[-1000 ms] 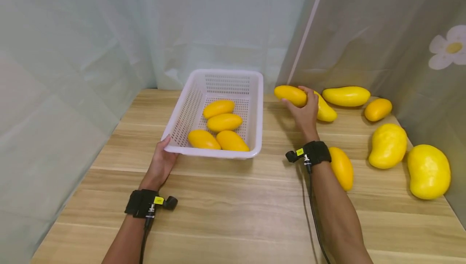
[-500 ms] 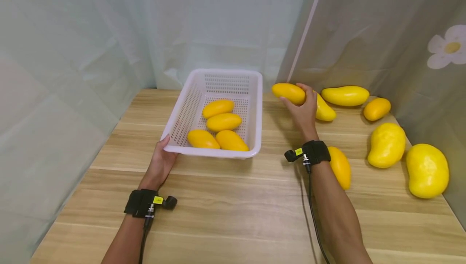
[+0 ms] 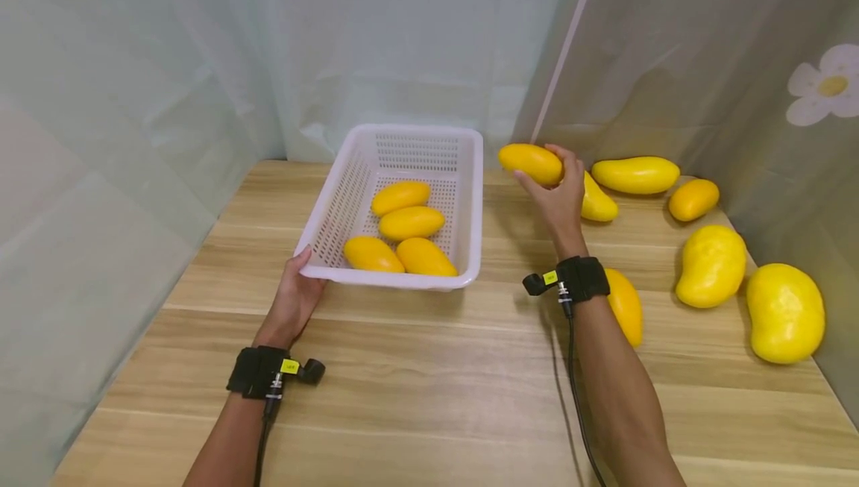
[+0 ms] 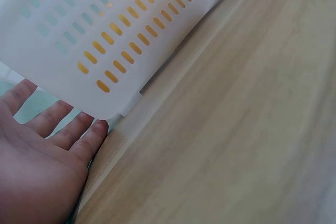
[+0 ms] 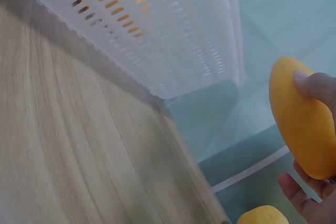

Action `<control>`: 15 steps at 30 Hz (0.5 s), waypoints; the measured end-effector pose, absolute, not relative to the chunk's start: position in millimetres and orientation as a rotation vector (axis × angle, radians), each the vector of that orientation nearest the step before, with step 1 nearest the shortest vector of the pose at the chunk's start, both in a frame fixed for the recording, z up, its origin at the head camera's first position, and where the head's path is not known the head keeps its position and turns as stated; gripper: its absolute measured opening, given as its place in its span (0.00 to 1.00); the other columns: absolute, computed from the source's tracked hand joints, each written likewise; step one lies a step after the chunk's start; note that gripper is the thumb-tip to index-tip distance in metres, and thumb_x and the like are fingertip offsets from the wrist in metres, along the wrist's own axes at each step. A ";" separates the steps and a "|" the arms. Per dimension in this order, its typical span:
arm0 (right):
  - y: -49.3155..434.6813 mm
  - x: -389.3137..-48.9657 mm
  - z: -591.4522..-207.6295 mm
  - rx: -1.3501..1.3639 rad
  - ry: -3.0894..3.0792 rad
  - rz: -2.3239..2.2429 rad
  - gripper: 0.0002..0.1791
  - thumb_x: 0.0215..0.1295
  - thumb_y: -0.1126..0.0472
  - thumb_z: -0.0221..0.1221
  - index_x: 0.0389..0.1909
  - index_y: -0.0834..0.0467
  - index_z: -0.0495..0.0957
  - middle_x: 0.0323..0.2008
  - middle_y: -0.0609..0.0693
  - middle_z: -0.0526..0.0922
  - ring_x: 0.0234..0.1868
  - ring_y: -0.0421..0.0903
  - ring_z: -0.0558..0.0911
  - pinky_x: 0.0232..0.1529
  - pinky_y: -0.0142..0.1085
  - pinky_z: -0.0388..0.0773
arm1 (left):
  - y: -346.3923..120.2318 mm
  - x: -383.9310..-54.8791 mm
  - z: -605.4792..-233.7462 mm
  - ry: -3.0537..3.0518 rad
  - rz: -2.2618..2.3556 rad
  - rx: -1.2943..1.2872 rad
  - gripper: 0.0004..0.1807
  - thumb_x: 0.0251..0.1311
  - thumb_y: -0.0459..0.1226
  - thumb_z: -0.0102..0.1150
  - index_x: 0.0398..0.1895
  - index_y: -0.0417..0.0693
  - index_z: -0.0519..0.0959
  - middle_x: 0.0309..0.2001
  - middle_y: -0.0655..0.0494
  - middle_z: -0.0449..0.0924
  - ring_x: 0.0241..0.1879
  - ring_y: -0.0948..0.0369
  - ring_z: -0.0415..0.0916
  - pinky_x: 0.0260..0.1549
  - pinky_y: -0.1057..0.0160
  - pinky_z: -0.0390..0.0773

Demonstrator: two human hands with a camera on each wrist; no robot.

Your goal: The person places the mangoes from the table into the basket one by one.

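Observation:
A white plastic basket point(image 3: 473, 233) with slotted walls holds several orange-yellow mangoes point(image 3: 411, 224) in the head view. My left hand point(image 3: 295, 300) grips its near left corner, thumb up at the rim; in the left wrist view the fingers point(image 4: 58, 116) reach against the basket's outer corner. To the right of the basket, my right hand point(image 3: 564, 196) holds another mango point(image 3: 530, 162) between thumb and fingers, raised off the table. The right wrist view has the thumb lying across this mango point(image 5: 299, 119), apart from the basket wall point(image 5: 199, 40).
Behind the right hand lies a yellow mango point(image 3: 599, 201), partly hidden. A long mango point(image 3: 636, 175) and a small one point(image 3: 694, 199) lie at the back. Two large mangoes point(image 3: 711, 267) are at the right. One mango point(image 3: 624, 308) sits beside the right forearm. Curtains point(image 3: 416, 39) border the table.
My right hand has lifted the mango a little and carried it slightly left. The left hand keeps its hold at the basket's corner, and the basket stays in place.

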State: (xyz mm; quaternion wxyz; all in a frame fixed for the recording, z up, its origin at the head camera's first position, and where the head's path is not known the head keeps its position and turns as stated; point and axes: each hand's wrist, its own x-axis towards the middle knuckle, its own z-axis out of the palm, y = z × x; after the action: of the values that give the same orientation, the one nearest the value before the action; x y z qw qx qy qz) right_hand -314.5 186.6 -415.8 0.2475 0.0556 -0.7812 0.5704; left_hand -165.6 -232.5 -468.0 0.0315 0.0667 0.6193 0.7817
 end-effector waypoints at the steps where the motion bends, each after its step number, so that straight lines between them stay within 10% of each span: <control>1: 186.3 -314.2 -414.9 0.153 -2.127 1.559 0.37 0.56 0.47 0.75 0.65 0.51 0.73 0.59 0.52 0.70 0.57 0.43 0.68 0.60 0.37 0.63 | -232.6 -165.9 -467.6 1.911 2.405 0.204 0.34 0.76 0.57 0.34 0.82 0.66 0.47 0.82 0.58 0.41 0.78 0.54 0.44 0.72 0.63 0.53; 15: 173.7 -294.2 -385.7 0.171 -2.092 1.625 0.36 0.58 0.59 0.73 0.66 0.62 0.71 0.58 0.58 0.67 0.52 0.45 0.67 0.49 0.39 0.68 | -232.4 -165.6 -468.3 1.918 2.406 0.176 0.35 0.74 0.58 0.36 0.82 0.66 0.48 0.82 0.58 0.42 0.77 0.53 0.46 0.72 0.62 0.53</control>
State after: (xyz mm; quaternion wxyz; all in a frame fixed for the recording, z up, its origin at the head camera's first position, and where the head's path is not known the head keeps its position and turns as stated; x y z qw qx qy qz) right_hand -294.2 173.7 -385.7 0.2411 0.0625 -0.7649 0.5941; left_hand -165.6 -232.4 -468.3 0.0297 0.0571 0.6220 0.7803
